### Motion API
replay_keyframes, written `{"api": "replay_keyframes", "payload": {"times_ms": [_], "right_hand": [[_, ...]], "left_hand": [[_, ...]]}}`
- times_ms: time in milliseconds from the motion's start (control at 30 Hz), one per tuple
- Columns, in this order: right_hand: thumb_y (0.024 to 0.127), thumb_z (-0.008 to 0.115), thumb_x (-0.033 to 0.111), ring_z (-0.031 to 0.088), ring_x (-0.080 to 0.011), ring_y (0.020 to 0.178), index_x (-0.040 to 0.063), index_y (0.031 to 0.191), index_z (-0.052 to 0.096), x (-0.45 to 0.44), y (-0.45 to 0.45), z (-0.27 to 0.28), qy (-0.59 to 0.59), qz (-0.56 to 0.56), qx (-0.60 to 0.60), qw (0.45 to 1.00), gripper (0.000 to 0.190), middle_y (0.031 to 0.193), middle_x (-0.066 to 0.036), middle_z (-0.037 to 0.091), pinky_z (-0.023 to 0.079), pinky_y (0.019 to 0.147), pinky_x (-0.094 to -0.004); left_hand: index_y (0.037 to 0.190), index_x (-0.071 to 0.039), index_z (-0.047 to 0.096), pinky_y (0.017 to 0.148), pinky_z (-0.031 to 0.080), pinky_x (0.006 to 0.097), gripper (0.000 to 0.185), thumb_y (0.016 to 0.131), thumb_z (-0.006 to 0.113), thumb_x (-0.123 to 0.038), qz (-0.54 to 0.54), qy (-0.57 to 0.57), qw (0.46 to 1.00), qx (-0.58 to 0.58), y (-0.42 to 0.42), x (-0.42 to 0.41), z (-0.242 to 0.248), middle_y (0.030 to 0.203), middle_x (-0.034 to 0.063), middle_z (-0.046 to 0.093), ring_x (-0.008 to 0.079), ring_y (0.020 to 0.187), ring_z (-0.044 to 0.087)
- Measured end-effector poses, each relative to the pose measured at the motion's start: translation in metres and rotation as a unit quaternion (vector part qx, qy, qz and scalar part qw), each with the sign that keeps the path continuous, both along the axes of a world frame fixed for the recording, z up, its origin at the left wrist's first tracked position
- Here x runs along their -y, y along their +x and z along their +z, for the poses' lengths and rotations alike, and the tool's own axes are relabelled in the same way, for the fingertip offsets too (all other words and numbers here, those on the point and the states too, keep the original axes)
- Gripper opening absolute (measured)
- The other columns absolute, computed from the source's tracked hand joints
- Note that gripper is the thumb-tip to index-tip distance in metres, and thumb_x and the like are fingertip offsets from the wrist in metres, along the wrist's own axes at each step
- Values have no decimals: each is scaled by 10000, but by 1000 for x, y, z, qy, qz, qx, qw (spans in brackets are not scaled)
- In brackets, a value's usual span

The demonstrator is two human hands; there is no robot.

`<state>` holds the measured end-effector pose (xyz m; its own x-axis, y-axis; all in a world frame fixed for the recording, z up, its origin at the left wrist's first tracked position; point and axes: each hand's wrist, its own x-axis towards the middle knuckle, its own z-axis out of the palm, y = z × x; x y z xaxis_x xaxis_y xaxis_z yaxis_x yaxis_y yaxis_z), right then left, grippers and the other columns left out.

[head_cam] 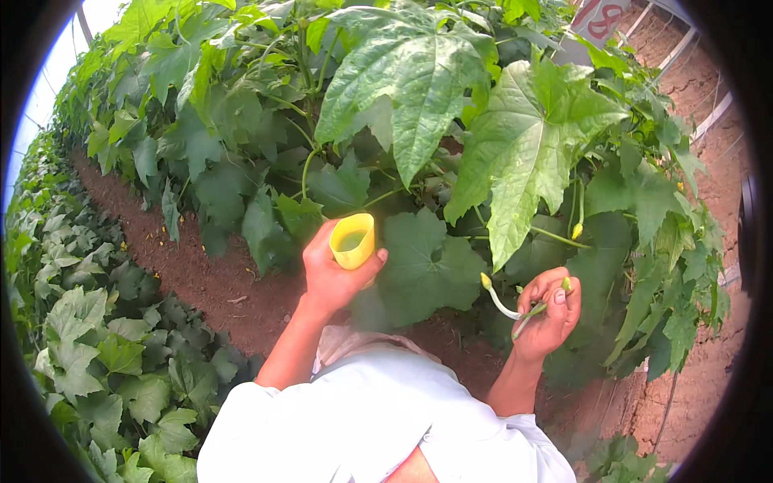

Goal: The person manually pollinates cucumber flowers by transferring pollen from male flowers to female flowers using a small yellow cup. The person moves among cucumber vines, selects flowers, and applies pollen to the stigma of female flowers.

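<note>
A yellow plastic cup (352, 241) with green liquid in it is held upright in my left hand (331, 265), the thumb around its near side. My right hand (551, 314) pinches several slender green flower buds or young fruits (531, 315) between thumb and fingers. One pale, curved piece (502, 305) with a yellowish tip sticks out to the left of these fingers. Large lobed leaves (432, 265) of a vine hang between the two hands. Above my right hand, a yellow-tipped bud (577, 230) hangs from the vine.
Dense climbing vines (241, 121) stand ahead. Bare soil (181, 259) with fallen yellow petals runs along their foot, and another leafy row (133, 362) grows at the left. An earthen wall (706, 338) is at the right. A sign (595, 27) with red painted marks stands at the upper right.
</note>
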<state>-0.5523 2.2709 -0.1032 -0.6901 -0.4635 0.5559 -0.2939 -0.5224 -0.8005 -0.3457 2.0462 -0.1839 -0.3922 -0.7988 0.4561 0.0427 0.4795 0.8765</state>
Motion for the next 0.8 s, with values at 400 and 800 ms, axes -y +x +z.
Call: {"api": "replay_keyframes", "payload": {"times_ms": [400, 800], "right_hand": [[1147, 574, 343, 688, -287, 933, -21, 1072, 651, -7, 97, -256, 499, 461, -77, 730, 379, 1018, -184, 717, 545, 845, -466], [1117, 544, 405, 624, -412, 1416, 33, 1558, 587, -7, 119, -289, 511, 459, -21, 727, 578, 1547, -239, 641, 449, 1214, -495]], "left_hand": [[1328, 36, 720, 916, 611, 355, 516, 849, 907, -12, -6, 102, 992, 78, 47, -30, 16, 1142, 68, 769, 155, 984, 742], [1325, 63, 673, 925, 635, 440, 606, 796, 926, -89, -128, 24, 992, -6, 22, 30, 41, 1310, 186, 726, 282, 1002, 780]]}}
